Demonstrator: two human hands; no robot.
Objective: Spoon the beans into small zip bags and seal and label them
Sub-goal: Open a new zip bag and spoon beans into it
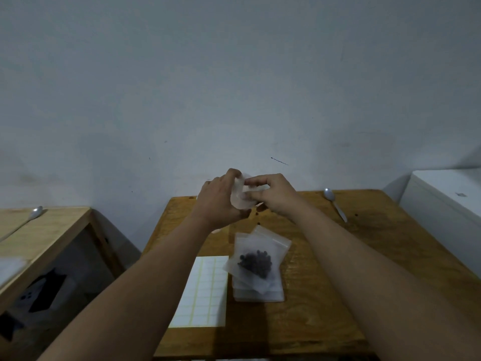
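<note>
Both hands are raised above the far part of the wooden table (325,295). My left hand (221,201) and my right hand (270,194) pinch a small clear zip bag (242,196) between them, fingers at its top edge. I cannot tell whether it holds beans. On the table below lies a filled zip bag (257,259) with dark beans inside, on top of a stack of empty bags (257,295). A white sheet of blank labels (205,293) lies left of the stack. A metal spoon (334,203) rests at the far right of the table.
A second lighter wooden table (39,230) stands to the left with another spoon (33,213) on it. A white cabinet (447,204) stands at the right. A grey wall is right behind the table. A few loose beans (257,212) lie under my hands.
</note>
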